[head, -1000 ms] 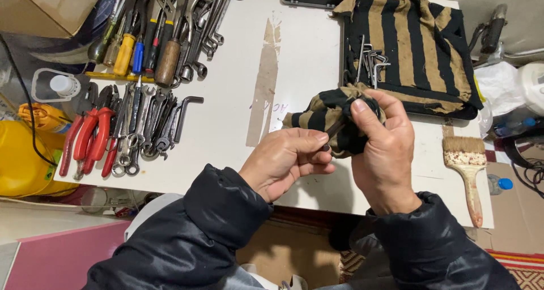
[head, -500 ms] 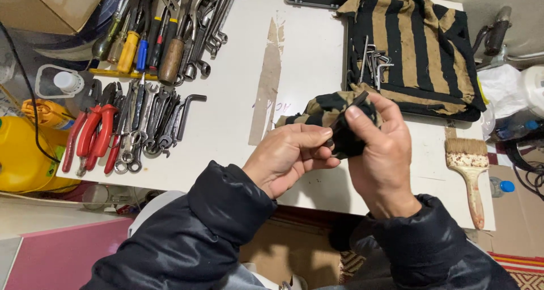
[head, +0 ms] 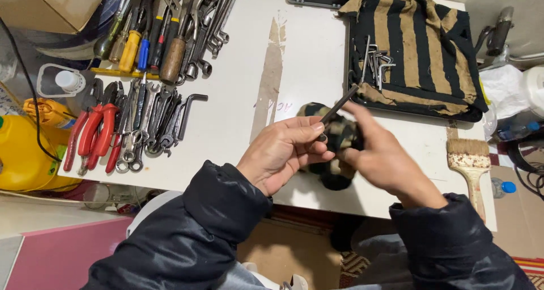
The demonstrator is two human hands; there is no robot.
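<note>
— My left hand [head: 286, 154] pinches a dark hex key [head: 338, 105]; my right hand [head: 381, 157] grips the striped rag [head: 334, 137] over the white worktop [head: 238, 137].

— Around them?

— Spanners [head: 153, 120] and red pliers [head: 93, 132] left, striped cloth [head: 422, 52] with hex keys [head: 377, 60] behind, paintbrush [head: 469, 162] right.

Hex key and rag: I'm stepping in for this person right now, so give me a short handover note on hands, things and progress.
Left hand: pinches the lower end of a dark hex key.
Right hand: blurred, holding a bunched striped rag against the key.
More hex keys lie on the flat striped cloth at the table's far right. Pliers and wrenches lie to the left, a paintbrush to the right.
Done: one key is in hand against the rag.
Left: the keys on the cloth lie untouched.
</note>
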